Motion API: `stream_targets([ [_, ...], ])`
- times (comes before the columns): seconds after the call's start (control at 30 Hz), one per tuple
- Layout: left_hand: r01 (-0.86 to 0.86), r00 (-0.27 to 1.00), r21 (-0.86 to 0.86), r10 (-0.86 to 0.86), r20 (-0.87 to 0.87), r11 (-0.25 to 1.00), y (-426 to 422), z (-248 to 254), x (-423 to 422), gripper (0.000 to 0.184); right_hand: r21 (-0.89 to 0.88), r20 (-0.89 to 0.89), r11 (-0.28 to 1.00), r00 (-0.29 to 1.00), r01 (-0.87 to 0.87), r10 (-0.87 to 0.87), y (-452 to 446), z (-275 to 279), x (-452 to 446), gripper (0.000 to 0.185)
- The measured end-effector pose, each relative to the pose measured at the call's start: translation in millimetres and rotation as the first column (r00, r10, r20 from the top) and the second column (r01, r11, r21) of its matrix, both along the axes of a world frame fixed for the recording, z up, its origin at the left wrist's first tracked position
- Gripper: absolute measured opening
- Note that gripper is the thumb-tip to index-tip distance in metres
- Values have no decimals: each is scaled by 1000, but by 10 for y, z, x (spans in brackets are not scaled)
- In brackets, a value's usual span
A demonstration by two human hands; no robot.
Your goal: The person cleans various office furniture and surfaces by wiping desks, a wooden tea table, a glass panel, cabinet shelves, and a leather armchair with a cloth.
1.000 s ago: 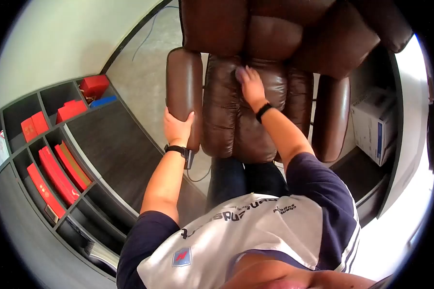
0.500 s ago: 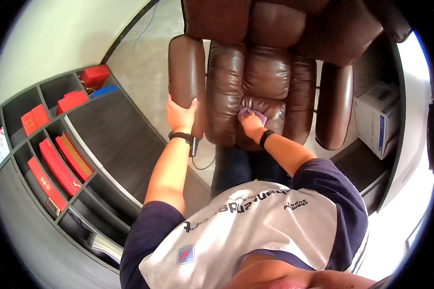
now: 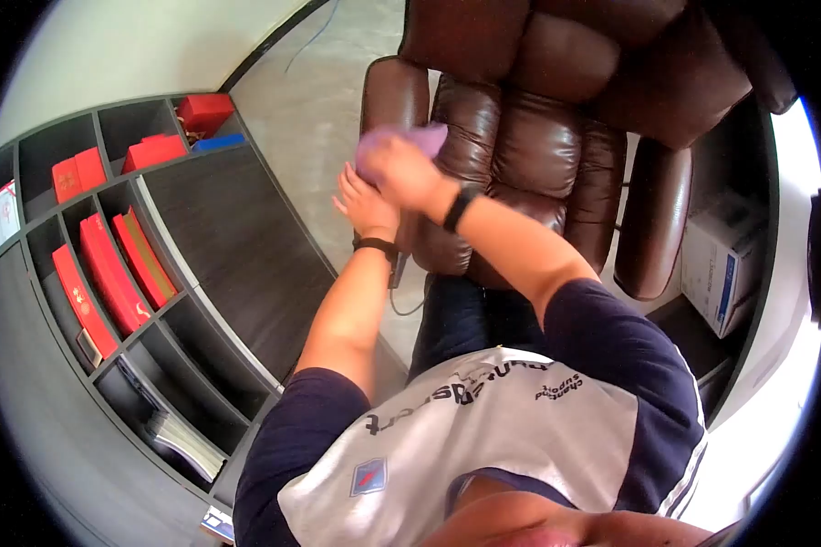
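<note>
Now cloth (image 3: pixel 425 139) at armrest (image 3: pixel 395 91) (earlier, seat (image 3: pixel 538 146))

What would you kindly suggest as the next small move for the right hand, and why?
I would probably lower the purple cloth onto the armrest on the person's left and wipe along it: the right hand grips it over that armrest in this view, with the left hand close by.

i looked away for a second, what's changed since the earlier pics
The right hand moved left from the seat to over the armrest, bringing the cloth close to the left hand, whose fingers now look more spread. The right hand still holds the cloth; the carton stays put.
</note>
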State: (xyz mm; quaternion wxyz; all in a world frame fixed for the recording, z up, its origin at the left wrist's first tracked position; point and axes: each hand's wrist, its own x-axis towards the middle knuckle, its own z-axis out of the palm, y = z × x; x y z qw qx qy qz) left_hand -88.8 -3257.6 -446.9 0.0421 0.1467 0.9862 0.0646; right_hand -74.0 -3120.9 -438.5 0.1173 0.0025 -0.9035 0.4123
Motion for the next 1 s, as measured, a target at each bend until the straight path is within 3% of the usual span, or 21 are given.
stream_targets([
  [0.07,42,999,-33,-41,16,999,-64,-16,55,84,-67,-31,995,997,-68,66,-220,59,220,34],
  [0.13,31,998,45,-33,49,999,-87,8,105,83,-192,3,981,999,-38,39,-133,140,283,28],
  [0.23,-25,996,119,15,85,993,-6,39,58,72,-8,-151,980,969,-199,196,212,66,7,24],
  [0.27,-1,997,96,-6,75,995,-7,31,41,71,216,-142,972,983,-86,119,505,181,-62,24],
  [0.3,15,997,75,-21,68,997,-8,39,51,70,332,-186,941,982,63,-1,797,143,-174,26],
  [0.37,21,996,90,-28,80,996,44,126,43,69,578,-65,782,969,233,-240,1476,167,-257,24],
  [0.43,30,997,110,-37,61,993,61,114,13,63,606,-97,785,992,128,-86,2127,596,-205,24],
  [0.5,17,996,106,-26,83,994,87,116,-11,63,681,-322,691,947,242,-15,2563,1276,-168,23],
  [0.53,20,997,101,-28,78,995,100,115,-9,62,726,-377,616,926,305,-15,2934,1453,-233,22],
  [0.57,25,997,94,-32,73,995,107,116,-19,62,780,-319,508,930,367,-182,3083,2106,-191,26],
  [0.6,40,998,73,-44,46,996,98,88,-15,61,728,-488,469,859,499,-156,3378,2473,-152,28],
  [0.63,41,998,73,-45,48,996,114,78,-32,61,573,-715,495,693,653,-85,3580,2859,-153,28],
  [0.67,42,998,68,-46,53,997,108,76,-33,61,528,-792,425,607,735,-66,3652,3193,-116,34],
  [0.7,43,997,60,-46,58,997,100,82,-29,60,566,-760,415,646,713,-74,3716,3440,-16,41],
  [0.77,49,998,11,-50,25,999,111,80,-28,61,331,-917,300,380,895,-120,3457,3753,-232,33],
  [0.83,61,998,-5,-61,-30,998,100,3,-31,62,400,-833,527,537,750,-131,3473,3593,-423,40],
  [0.9,54,999,8,-54,2,999,145,61,-49,61,635,-733,200,663,746,-149,3431,2647,-515,47],
  [1.0,45,999,32,-45,2,998,134,91,-78,59,557,-525,411,690,721,-499,3260,1537,-387,59],
])
